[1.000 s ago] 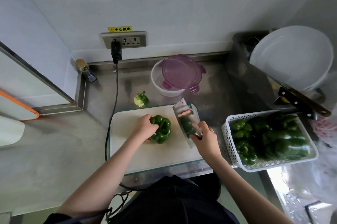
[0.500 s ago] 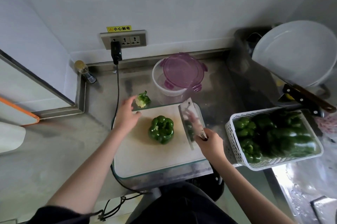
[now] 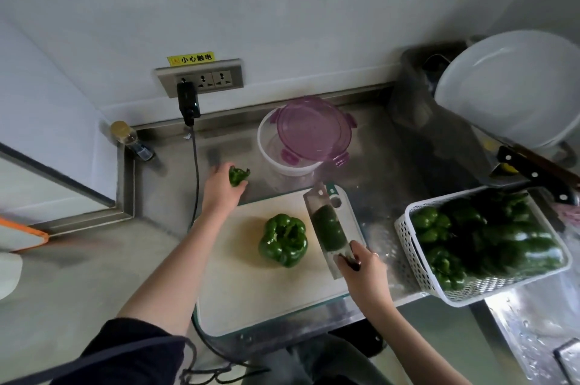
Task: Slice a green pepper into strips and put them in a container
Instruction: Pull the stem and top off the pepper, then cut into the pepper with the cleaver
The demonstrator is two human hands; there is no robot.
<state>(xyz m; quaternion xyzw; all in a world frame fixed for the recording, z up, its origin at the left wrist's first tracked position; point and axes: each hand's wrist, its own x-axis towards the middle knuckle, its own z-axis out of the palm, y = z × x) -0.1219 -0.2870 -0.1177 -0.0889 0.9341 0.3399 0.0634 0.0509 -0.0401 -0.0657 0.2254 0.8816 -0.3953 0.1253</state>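
A grey stainless-steel counter (image 3: 78,275) runs along a white wall and carries everything here. On its near edge lies a pale rectangular plastic cutting board (image 3: 251,296) with a teal rim. To the right, a white perforated plastic basket (image 3: 417,262) holds a heap of whole green peppers, and above it leans a large round white basin (image 3: 514,86). Behind the board stands a clear round plastic container (image 3: 282,155), with a translucent purple clip lid (image 3: 314,130) resting tilted across its mouth. A whole glossy green bell pepper (image 3: 284,240) sits on the middle of the board, stem end up, touched by neither hand. Just right of it, the right hand (image 3: 365,275) is clamped around the handle of a broad steel cleaver (image 3: 326,227), whose blade angles over the board's right side and mirrors green on its face. The left hand (image 3: 221,190) reaches past the board's far left corner, its fingers curled around a small green pepper stem piece (image 3: 238,176), over the counter just left of the container.
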